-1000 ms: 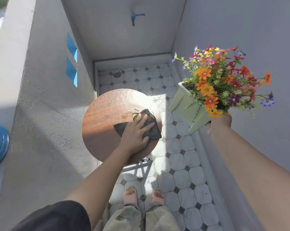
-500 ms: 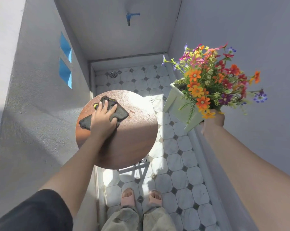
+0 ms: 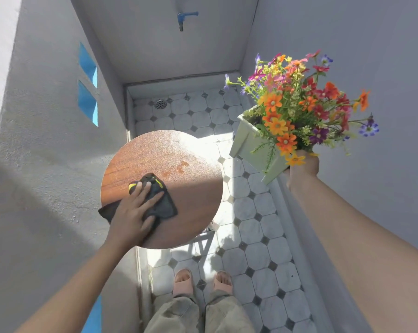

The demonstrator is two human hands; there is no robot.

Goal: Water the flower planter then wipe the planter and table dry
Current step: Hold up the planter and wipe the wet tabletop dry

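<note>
on the near left of the round table (image 3: 191, 212), the left hand (image 3: 133, 212) lies flat, fingers spread, pressing the dark cloth (image 3: 166, 207) to the wood, while the right hand (image 3: 304, 168) grips the flower planter (image 3: 252, 150) from below, tilted in the air right of the table. damp spots (image 3: 176, 168) show just beyond the cloth: best to sweep firm overlapping strokes through them, planter held clear.

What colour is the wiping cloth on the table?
The cloth is dark grey, almost black, with yellow edging; head view, under the left hand.
</note>
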